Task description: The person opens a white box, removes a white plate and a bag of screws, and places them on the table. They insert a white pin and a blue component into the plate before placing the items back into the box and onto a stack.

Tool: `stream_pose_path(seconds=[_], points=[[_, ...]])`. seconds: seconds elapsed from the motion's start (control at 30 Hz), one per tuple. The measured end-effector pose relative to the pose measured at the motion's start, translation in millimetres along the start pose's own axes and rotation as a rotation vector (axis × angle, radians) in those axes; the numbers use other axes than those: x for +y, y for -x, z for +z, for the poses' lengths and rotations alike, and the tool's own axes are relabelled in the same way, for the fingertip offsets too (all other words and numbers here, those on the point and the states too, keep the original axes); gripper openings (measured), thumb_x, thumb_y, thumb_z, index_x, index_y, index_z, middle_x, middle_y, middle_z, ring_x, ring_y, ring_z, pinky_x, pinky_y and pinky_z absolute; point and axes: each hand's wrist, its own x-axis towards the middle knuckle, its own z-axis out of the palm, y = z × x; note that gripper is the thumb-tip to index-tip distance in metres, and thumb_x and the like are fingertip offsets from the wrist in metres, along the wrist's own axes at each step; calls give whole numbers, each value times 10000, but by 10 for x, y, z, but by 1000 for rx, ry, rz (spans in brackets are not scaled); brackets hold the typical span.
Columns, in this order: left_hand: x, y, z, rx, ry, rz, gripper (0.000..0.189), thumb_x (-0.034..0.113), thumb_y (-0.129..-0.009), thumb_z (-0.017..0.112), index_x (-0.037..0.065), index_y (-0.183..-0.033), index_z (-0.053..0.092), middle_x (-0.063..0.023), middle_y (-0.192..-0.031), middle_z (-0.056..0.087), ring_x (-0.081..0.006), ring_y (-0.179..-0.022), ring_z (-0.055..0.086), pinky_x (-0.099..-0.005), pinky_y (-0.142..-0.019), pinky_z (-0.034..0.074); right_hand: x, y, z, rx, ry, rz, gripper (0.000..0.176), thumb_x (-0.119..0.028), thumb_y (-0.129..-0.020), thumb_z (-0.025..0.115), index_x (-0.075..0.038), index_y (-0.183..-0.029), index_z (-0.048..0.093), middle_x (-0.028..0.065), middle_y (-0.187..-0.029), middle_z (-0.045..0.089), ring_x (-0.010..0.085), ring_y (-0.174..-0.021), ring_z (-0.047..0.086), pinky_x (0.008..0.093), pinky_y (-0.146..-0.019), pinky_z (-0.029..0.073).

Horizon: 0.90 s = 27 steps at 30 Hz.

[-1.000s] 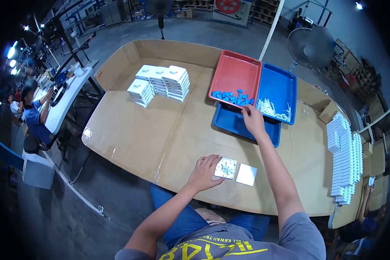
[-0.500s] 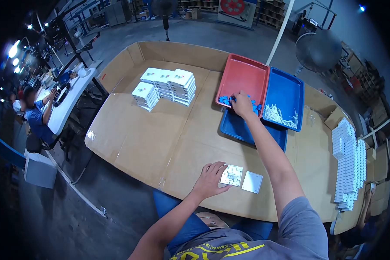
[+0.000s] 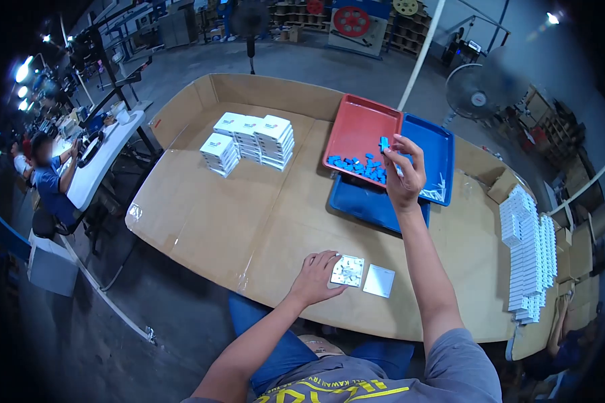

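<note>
Pick step. Right hand (image 3: 405, 176) is pinched shut on one blue piece (image 3: 384, 144), held up over the red tray (image 3: 356, 124). Left hand (image 3: 316, 272) lies flat, fingers spread, steadying the plate (image 3: 348, 271) near the table (image 3: 249, 201) edge. Next move likely needs the piece brought to the plate and lined up.

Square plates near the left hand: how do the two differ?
The marked plate shows dark patterning on its face; the plain plate is blank white. The left hand rests its fingertips on the marked plate; the plain plate lies untouched, to its right. Both are square, similar in size, and lie flat on the table.
</note>
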Motion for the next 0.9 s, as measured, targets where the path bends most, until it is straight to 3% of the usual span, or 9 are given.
stream_pose_path(seconds=[0.07, 0.17, 0.27, 0.4, 0.67, 0.9], points=[[9, 9, 8, 6, -9, 5, 794, 507, -830, 788, -3, -1391, 554, -155, -1417, 556, -297, -1366, 503, -462, -1158, 348, -95, -82, -165, 7, 21, -31, 217, 57, -861, 796, -39, -1035, 709, 165, -1257, 695, 241, -1027, 719, 318, -788, 632], [8, 35, 44, 1, -25, 10, 808, 515, -832, 780, -2, -1407, 546, -156, -1431, 550, -295, -1371, 495, -459, -1162, 339, -284, -9, -332, 43, -578, 699, 241, 17, -942, 744, -2, -1158, 638, 194, -1218, 719, 259, -1063, 742, 331, -795, 658], [24, 62, 68, 4, -20, 16, 809, 512, -826, 787, 2, -1407, 547, -159, -1428, 553, -302, -1362, 501, -462, -1162, 339, -462, -32, -630, 112, -1071, 1267, 275, -25, -1006, 684, 36, -1245, 562, 201, -1151, 732, 265, -1033, 760, 314, -805, 668], [53, 53, 76, 30, -12, 20, 796, 499, -815, 801, 18, -1396, 547, -159, -1416, 566, -312, -1355, 511, -470, -1158, 343, -666, 116, -968, 143, -1094, 1255, 311, -32, -1008, 680, 33, -1281, 547, 220, -1138, 734, 282, -1007, 769, 304, -818, 674], [27, 75, 167, 59, 32, 42, 829, 465, -786, 839, 38, -1426, 529, -171, -1389, 594, -358, -1334, 534, -510, -1135, 372, -1156, 512, -1544, 122, -1030, 1217, 391, 17, -969, 707, 14, -1335, 568, 166, -1170, 743, 247, -1034, 759, 319, -889, 640], [237, 259, 48, 7, 55, 23, 917, 468, -753, 867, 35, -1470, 497, -212, -1411, 570, -403, -1374, 495, -537, -1189, 344, -1631, 1794, -1713, -40, -852, 1447, 423, 36, -976, 662, 66, -1383, 550, 211, -1325, 680, 278, -1116, 735, 316, -896, 628]])
